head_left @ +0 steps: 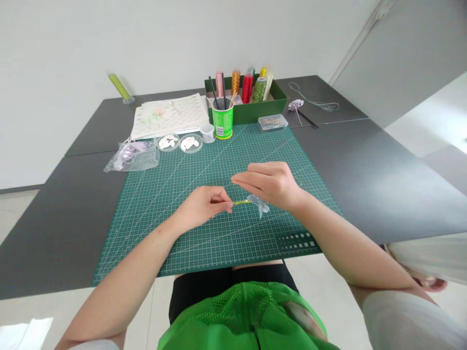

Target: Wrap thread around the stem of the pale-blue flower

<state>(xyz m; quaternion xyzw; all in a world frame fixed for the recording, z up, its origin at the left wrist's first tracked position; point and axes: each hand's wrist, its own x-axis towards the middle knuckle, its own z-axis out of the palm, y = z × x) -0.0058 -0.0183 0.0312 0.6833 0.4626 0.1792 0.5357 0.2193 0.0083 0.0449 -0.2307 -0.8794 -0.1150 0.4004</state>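
My left hand [204,204] pinches the end of a thin yellow-green stem [241,201] just above the green cutting mat [164,194]. At the stem's other end sits a small pale translucent flower [260,206], partly hidden under my right hand [270,183]. My right hand hovers over the flower with fingers pointing left, pinched on what looks like a fine thread; the thread itself is barely visible.
At the mat's far edge stand a green cup of tools [222,119], a green box of thread spools [251,97], two small dishes of white pieces [178,142], a clear bag [131,156], a pattern sheet [170,114] and a small clear case [273,122]. Dark table [383,170] surrounds it.
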